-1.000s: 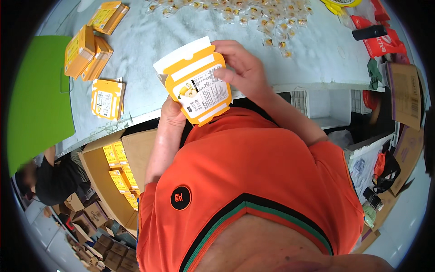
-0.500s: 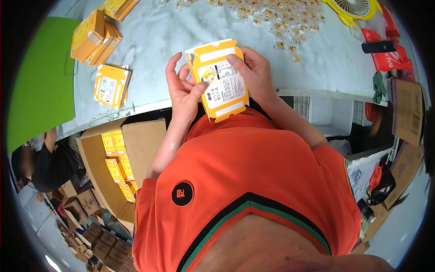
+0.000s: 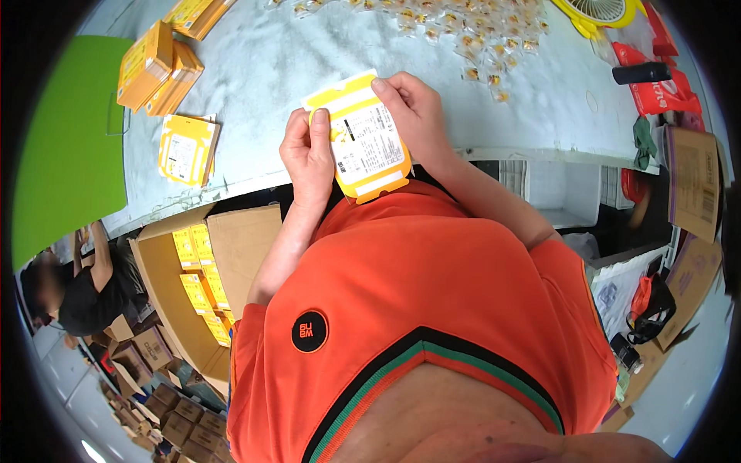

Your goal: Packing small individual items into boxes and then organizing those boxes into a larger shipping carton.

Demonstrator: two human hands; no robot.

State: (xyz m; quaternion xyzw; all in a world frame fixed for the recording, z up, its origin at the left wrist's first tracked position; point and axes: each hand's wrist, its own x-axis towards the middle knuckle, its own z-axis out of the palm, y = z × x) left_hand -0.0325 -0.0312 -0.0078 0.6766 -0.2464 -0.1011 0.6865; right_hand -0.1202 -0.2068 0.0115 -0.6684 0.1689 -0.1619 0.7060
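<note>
Grasping a yellow-and-white folding carton [image 3: 372, 143] two-handed over the near edge of the tabletop [image 3: 255, 108].
Pinching its left edge with the left hand [image 3: 311, 154] and its upper right corner with the right hand [image 3: 415, 116], with both thumbs on the face. Presenting the printed panel upward, with long axis directed away from the orange shirt [image 3: 432, 278] and far end slanting left. Hiding part of the tabletop's rim. Noting stacked yellow cartons [image 3: 145, 65] at left, scattered clear sachets [image 3: 472, 43] at the far side, a yellow fan [image 3: 604, 11] at far right, and an open cardboard box [image 3: 245, 251] below.
</note>
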